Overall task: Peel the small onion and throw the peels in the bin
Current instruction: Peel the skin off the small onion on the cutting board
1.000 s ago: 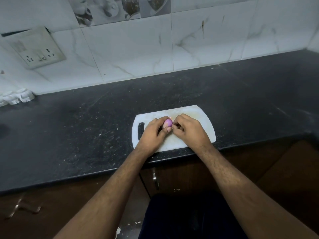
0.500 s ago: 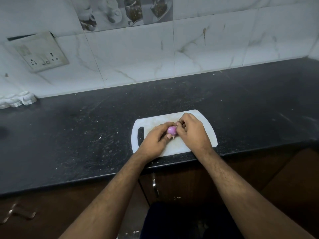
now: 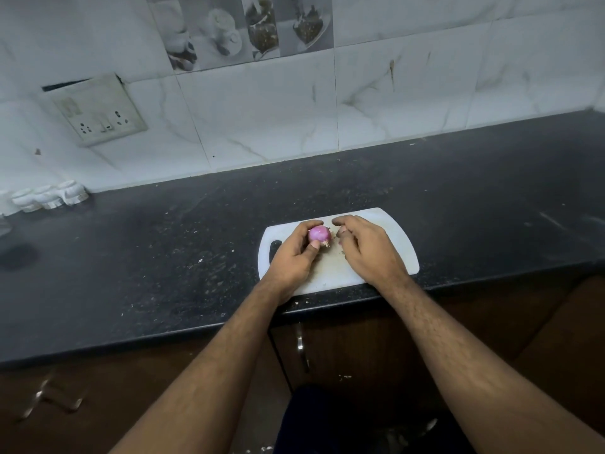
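- A small, round, purple onion [image 3: 318, 233] is held in the left hand [image 3: 294, 257] above the middle of a white plastic chopping board [image 3: 402, 247]; the fingers [image 3: 309, 225] are curled over its far side and the thumb is pressed against its near side.
- A pale scrap of peel [image 3: 327, 244] is seen hanging at the onion's lower right side.
- The right hand [image 3: 370, 247] is kept just beside the onion, apart from it, with the fingers bent inward; whether a piece of peel is pinched at the fingertips cannot be told.
- The chopping board, with a slot handle [image 3: 274, 252] at its left end, is laid flat at the front edge of the black speckled stone worktop [image 3: 163, 257], right of the worktop's middle.
- Pale crumbs and flakes are scattered on the board beneath the hands and on the worktop to the left of the board.
- A row of small white holders [image 3: 49, 198] is set at the back left corner of the worktop, against the white marble-patterned wall tiles [image 3: 262, 119].
- A switch-and-socket plate [image 3: 98, 109] is fixed on the tiles above that corner.
- Dark wooden cabinet doors [image 3: 360, 355] are seen below the worktop's front edge.
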Demonstrator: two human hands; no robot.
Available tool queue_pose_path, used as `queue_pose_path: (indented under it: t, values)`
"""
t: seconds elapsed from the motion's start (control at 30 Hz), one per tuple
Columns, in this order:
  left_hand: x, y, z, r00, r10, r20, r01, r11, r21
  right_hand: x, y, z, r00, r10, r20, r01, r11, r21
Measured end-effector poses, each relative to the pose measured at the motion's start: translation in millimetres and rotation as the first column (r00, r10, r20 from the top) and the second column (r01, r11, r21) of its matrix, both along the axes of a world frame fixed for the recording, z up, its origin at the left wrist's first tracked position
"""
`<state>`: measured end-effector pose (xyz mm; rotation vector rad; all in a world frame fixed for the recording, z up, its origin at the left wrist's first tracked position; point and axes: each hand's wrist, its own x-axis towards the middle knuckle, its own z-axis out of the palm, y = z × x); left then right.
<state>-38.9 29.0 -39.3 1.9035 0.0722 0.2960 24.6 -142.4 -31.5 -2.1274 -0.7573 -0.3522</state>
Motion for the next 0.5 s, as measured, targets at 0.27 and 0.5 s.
queue_pose_path:
  t: [0.27,0.5]
  values:
    - [-2.3,-2.0,2.5,0.998,-0.067,0.009,0.067,0.996,-0.066,0.9,-1.4,-1.6,0.999,0.031,-0.027,-0.030,0.999,0.012]
    - [-3.4,1.8,2.7,0.997,-0.073,0.007,0.073,0.997,-0.008,-5.8,-4.8,8.5,0.992,0.039,-0.117,-0.032,0.997,0.063]
